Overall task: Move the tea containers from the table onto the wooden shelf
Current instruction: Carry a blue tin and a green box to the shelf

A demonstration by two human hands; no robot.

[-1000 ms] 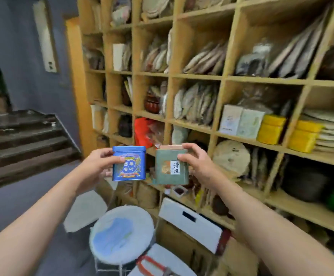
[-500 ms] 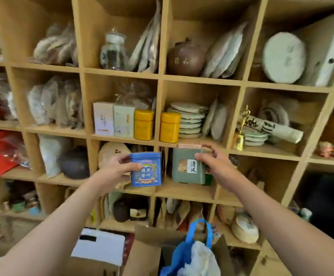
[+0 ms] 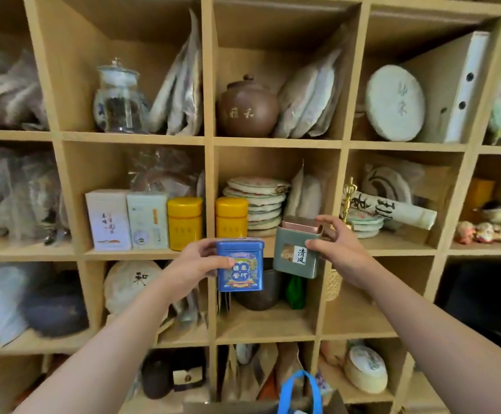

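While both hands hold tins, wooden shelf [image 3: 273, 141] crowded

Both tins came up! The left hand [image 3: 195, 264] lifted the blue tin [image 3: 240, 264] from the lower cubby's level to the front edge of the board under the yellow canisters [image 3: 231, 217]. The right hand [image 3: 337, 248] raised the green tin [image 3: 297, 249] alongside, tilting it slightly. The wooden shelf [image 3: 209, 174] loomed closer.

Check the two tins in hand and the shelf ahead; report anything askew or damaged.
Nothing damaged. The green tin in the right hand tilts slightly; the blue tin in the left hand is upright.
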